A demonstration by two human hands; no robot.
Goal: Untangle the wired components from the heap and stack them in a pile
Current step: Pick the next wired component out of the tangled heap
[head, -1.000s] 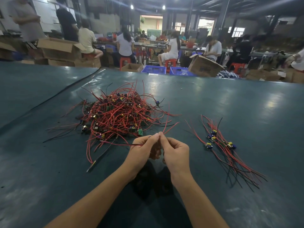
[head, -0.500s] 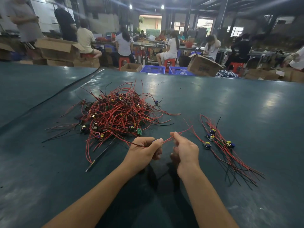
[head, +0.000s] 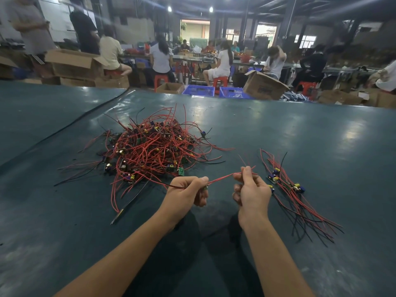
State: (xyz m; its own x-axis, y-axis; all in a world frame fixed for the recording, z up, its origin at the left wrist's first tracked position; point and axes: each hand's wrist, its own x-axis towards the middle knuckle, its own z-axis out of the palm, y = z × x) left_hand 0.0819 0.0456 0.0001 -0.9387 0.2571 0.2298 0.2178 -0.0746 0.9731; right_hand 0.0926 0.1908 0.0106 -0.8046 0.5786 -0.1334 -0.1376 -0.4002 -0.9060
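**Hands split apart, one wired piece coming clear**

Nearest: the L hand (head: 186,192) is curled, w/ thumb and forefinger pinching a small part (head: 206,187) where its wires meet. A black lead (head: 176,187) trails from that fist back left toward the heap. The R hand (head: 251,189) sits to its right, fingers curled. Its thumb and forefinger pinch the far end of the red wire (head: 220,178), w/ loose ends poking up above the thumb.

A sec ago the 2 hands were thumb to thumb, no gap. Now they are apart and the red wire runs taut btwn them. The R hand has also drifted right, toward the pile. My read: the wires of this piece are being drawn straight, so it looks nearly separated. The black lead may still lie among heap strands; can't tell if it is caught.

Next out: the heap (head: 154,151), a dense red-and-black snarl w/ small boards and capacitors, lies ahead-left of the L hand, much as before. The pile (head: 287,185) of sorted pieces lies just right of the R hand, wires fanned toward the near edge. It holds only a few pieces, so most of the job looks left to do.

Farther: the dark green table (head: 321,136) runs on. Past it are blue crates (head: 198,90), a cardboard box (head: 263,85) and people (head: 221,61) seated on red stools (head: 220,81).
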